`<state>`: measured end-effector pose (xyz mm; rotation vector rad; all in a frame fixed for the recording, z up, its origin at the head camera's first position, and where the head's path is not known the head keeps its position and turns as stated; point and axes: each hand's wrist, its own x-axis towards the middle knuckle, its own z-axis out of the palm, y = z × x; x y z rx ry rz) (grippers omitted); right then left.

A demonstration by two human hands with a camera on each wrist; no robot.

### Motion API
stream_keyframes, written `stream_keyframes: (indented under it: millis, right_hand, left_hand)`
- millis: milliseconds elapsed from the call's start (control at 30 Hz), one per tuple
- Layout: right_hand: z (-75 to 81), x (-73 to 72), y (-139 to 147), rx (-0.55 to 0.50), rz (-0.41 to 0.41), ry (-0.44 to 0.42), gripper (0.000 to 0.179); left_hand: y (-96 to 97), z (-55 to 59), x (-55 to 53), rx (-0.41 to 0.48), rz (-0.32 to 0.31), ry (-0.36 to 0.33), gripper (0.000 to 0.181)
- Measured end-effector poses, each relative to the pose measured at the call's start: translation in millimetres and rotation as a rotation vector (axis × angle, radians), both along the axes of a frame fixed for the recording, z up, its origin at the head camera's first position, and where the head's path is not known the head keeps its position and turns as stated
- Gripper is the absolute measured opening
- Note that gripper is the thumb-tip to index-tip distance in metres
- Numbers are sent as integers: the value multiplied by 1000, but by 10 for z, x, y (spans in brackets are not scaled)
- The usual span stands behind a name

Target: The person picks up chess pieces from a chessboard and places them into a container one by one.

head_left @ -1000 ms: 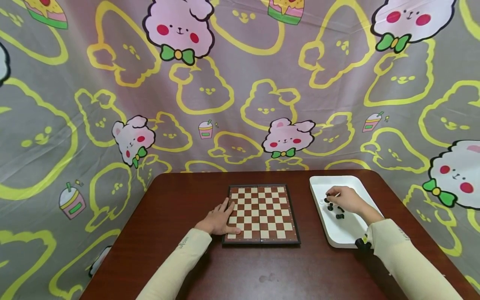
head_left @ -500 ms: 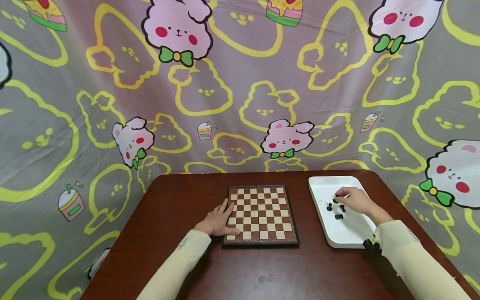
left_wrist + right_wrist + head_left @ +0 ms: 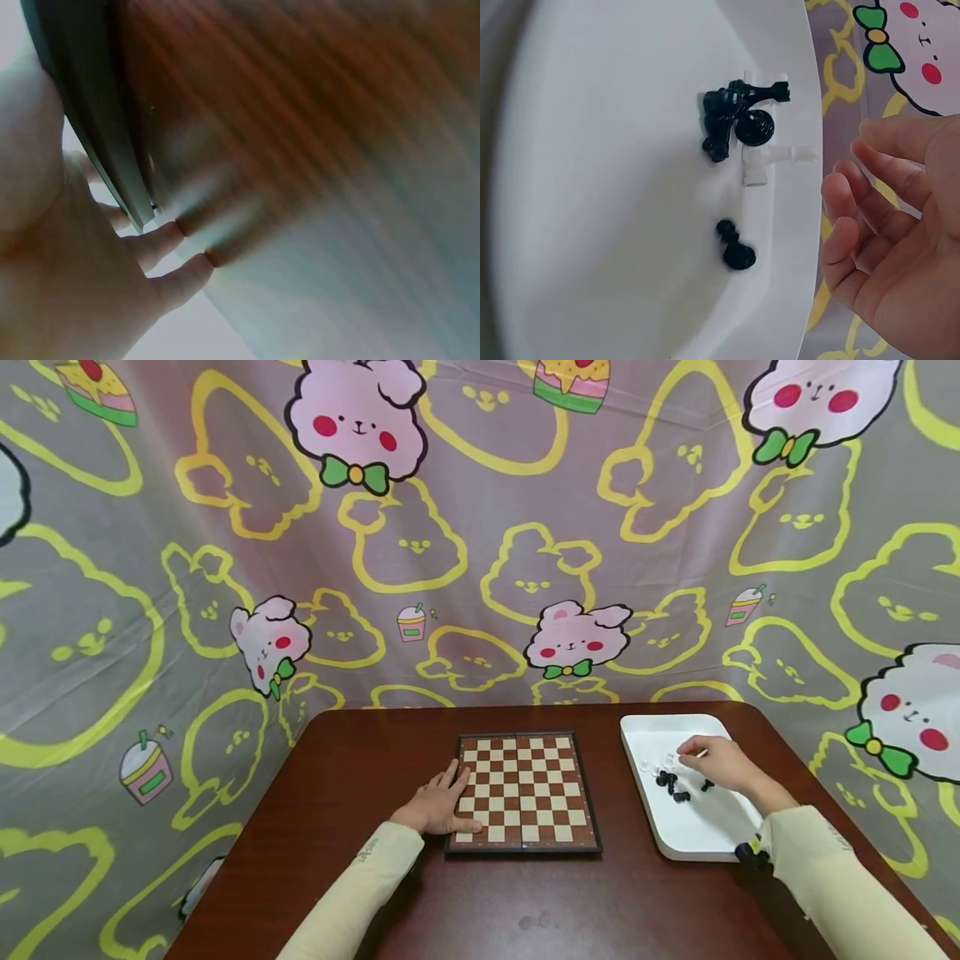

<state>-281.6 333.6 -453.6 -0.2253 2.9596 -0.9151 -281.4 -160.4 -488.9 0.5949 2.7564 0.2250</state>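
Observation:
My left hand [image 3: 435, 802] rests on the left edge of a folding chessboard [image 3: 525, 789], thumb and fingers spread. Seen in the left wrist view, fingertips [image 3: 196, 271] reach down past the board's dark edge [image 3: 97, 112] to the tabletop. Over a white tray [image 3: 708, 839] my right hand [image 3: 722, 762] hovers with loosely bent fingers, and nothing shows between them in the right wrist view. Below it lie black chess pieces [image 3: 724, 105] in a cluster, a lone black pawn [image 3: 735, 247] apart from them, and clear or white pieces [image 3: 780, 154] against the tray's side.
The brown wooden table [image 3: 360, 735] carries the board in the middle and the tray at right. A patterned curtain [image 3: 465, 552] hangs behind and at both sides. A dark object [image 3: 752, 853] shows at the right wrist, by the sleeve cuff.
My right hand has drawn slightly right over the tray, away from the black pieces, which lie shifted and one now sits apart at right. The left hand stays on the board.

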Motion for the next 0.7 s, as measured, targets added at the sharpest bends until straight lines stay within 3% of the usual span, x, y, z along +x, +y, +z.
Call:
stream_keyframes:
  millis: [300,467,600,700]
  right_hand:
    - [85,123,-90,10,-6,18,20]
    - [158,167,-222,64,20,46,19]
    - [267,200,-372,137,60,112,18]
    - [373,238,-495,188,81,170,20]
  left_hand:
    - [20,4,42,24,-18,2,106]
    - [-41,72,53,39,-19,-11,107]
    - [-75,185,20,67,-12,-28,101]
    - [-38,380,-16,69,4,6,91]
